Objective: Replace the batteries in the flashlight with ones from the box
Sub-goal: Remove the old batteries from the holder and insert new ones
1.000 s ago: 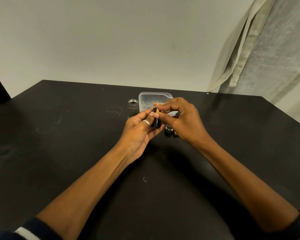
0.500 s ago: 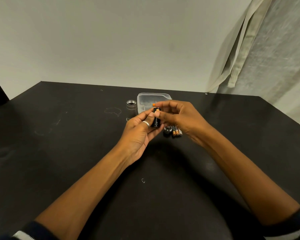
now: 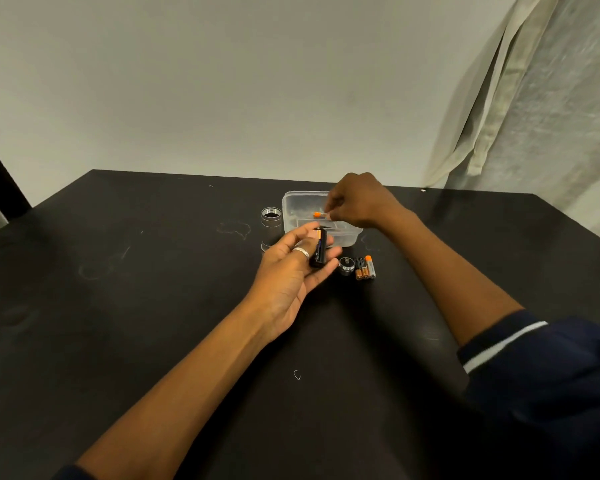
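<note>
Table [image 3: 153, 306] is matte black with faint whitish scuffs. Box [image 3: 298, 202] is clear, kinda frosted plastic, and the battery [image 3: 317, 214] at it has an orange end. Battery holder [image 3: 319, 251] is black with orange and blue showing. Loose batteries [image 3: 365, 267] are black and orange, one's grey. Ring [image 3: 301, 252] silver, sleeve [image 3: 534, 358] navy with a white stripe.

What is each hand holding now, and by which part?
Left hand grips the black battery holder by its long sides. Right hand pinches a battery at the clear box by one end; its orange end sticks out.
</note>
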